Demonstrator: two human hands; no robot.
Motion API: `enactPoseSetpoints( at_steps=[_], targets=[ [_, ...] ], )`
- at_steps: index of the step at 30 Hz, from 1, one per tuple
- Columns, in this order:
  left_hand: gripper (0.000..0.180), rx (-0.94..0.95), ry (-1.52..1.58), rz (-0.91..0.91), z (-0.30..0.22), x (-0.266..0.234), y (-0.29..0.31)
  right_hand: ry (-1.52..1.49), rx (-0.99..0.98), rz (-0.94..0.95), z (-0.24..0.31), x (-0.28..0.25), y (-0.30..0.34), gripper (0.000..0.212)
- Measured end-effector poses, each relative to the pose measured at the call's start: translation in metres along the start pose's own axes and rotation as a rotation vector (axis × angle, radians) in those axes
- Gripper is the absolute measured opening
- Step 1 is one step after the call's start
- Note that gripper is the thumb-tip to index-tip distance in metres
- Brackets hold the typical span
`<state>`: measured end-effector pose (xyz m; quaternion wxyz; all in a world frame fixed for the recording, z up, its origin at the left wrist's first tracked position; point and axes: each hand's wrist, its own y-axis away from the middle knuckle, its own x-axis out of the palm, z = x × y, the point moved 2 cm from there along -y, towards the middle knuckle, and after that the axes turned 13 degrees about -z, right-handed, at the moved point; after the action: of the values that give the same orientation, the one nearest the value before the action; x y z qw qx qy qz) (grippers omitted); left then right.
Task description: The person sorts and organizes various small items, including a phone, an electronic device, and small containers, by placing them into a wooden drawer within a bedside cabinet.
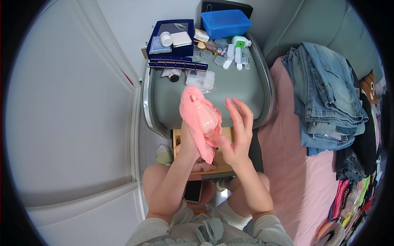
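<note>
A fuzzy pink cloth point(191, 125) lies draped over my left hand point(188, 141), which holds it up above an open drawer. Nestled in the cloth is a glossy pale-pink bulb-shaped object point(207, 120) with a narrow tip; its exact kind is unclear. The cloth covers most of my left fingers. My right hand point(239, 137) is just to the right, fingers apart and raised, its thumb near the cloth's edge. Whether that thumb touches the cloth cannot be made out.
Below is the wooden drawer point(225, 166) with pink items inside. On the grey-green cabinet point(242, 94) stand a blue box point(225, 23), a dark blue case point(180, 51), clear plastic boxes point(200, 80) and small items. Folded jeans point(328, 86) lie on the pink bed at right. A phone point(193, 191) rests below.
</note>
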<state>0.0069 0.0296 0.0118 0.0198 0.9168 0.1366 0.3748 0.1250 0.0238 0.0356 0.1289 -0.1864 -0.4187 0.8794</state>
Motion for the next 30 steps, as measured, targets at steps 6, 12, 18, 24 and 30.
enactPoseSetpoints(
  at_steps=[6, 12, 18, 24, 30],
  targets=[
    [0.029, -0.057, 0.029, 0.053, 0.004, 0.007, 0.01, -0.233, 0.325, 0.104, -0.003, -0.001, -0.008, 0.038],
    [0.039, -0.203, 0.072, 0.174, 0.016, -0.007, 0.008, -0.515, 0.548, 0.245, -0.018, -0.001, -0.001, 0.032],
    [0.042, -0.326, -0.122, 0.087, 0.011, -0.003, 0.01, -0.749, 0.745, 0.227, -0.024, -0.005, -0.004, 0.027],
    [0.041, 0.348, -0.475, 0.365, 0.005, 0.01, 0.003, -0.722, 0.869, 0.013, -0.027, -0.012, -0.01, 0.022],
    [0.03, -0.629, -0.025, 0.152, 0.02, -0.008, 0.002, -0.528, 0.74, 0.106, -0.029, -0.009, -0.004, 0.022]
  ],
)
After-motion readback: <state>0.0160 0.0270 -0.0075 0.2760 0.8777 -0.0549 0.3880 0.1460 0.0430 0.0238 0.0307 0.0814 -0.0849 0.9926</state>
